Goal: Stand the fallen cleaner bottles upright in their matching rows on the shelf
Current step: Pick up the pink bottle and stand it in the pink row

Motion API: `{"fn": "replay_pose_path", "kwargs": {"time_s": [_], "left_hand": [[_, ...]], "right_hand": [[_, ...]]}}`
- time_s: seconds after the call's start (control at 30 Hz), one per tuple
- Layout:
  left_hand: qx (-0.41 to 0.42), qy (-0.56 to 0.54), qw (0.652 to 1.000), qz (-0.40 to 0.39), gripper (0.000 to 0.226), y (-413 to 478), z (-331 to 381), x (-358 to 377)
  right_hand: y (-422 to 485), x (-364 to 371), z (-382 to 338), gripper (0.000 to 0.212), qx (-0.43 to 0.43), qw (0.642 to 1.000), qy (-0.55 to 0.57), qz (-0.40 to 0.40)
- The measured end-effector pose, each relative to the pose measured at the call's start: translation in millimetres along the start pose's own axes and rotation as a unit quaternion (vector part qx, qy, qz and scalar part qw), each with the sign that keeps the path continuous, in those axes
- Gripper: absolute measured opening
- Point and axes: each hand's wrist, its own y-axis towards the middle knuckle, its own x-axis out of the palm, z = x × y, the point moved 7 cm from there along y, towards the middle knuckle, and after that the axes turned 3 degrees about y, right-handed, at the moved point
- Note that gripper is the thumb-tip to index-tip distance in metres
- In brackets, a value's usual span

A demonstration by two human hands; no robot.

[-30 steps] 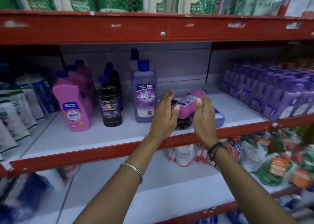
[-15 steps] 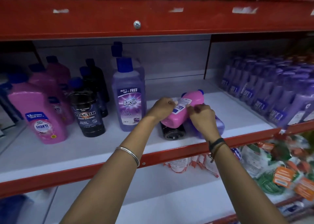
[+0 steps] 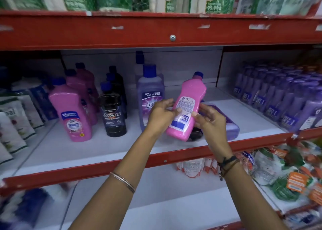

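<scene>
On the white shelf [image 3: 73, 149] near its red front edge, the left hand [image 3: 161, 115] and right hand [image 3: 210, 121] grip a tilted pink bottle [image 3: 186, 107] between curled fingers.

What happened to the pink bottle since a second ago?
Both hands, left hand and right hand, lifted the pink bottle off the fallen pile and tipped it nearly upright, cap up. The purple bottle still lies on its side, and the standing rows stayed put.
</scene>
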Motion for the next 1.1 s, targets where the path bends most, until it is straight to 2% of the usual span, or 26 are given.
{"fn": "replay_pose_path", "kwargs": {"time_s": [0.17,0.3,0.57,0.77,1.1], "left_hand": [[0.037,0.04,0.998,0.04,0.03,-29.9,-0.6,-53.1],[0.052,0.068,0.99,0.112,0.038,-58.7,-3.3,-103.6],[0.091,0.064,0.972,0.209,0.037,-104.8,-18.8,-194.0],[0.085,0.071,0.956,0.271,0.037,-122.9,-35.4,-254.8],[0.078,0.079,0.952,0.286,0.038,-128.5,-64.5,-309.4]], "right_hand": [[-35.8,46.6,-12.2,0.042,-0.04,0.998,-0.002,-0.039],[-55.3,92.1,-16.9,0.048,-0.045,0.997,-0.004,-0.061],[-83.8,188.0,-22.0,0.044,-0.055,0.992,0.023,-0.115],[-101.0,252.0,-19.4,0.04,-0.049,0.988,0.052,-0.139],[-109.8,311.5,6.4,0.045,-0.032,0.987,0.044,-0.151]]}}
